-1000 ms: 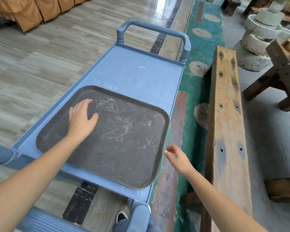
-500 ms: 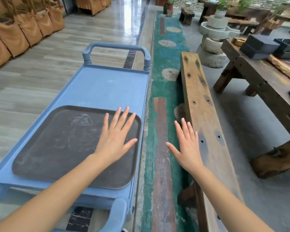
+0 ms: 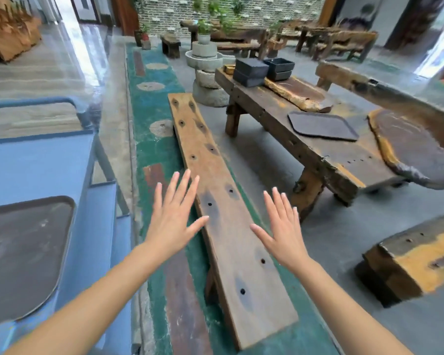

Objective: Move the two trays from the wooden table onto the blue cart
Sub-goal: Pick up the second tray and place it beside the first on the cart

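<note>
One dark tray lies flat on the blue cart at the far left. A second dark tray lies on the wooden table at the right, well beyond my reach. My left hand and my right hand are both held out flat with fingers spread, above a long wooden bench that runs between the cart and the table. Neither hand holds anything.
Stacked black boxes and a wooden slab sit at the table's far end. A round dark slab overhangs its near end. A stone mill stands behind the bench, and another bench is at the lower right.
The view has swung right from the cart toward the table. My left hand left the tray on the cart; both hands now hover spread over the bench.
</note>
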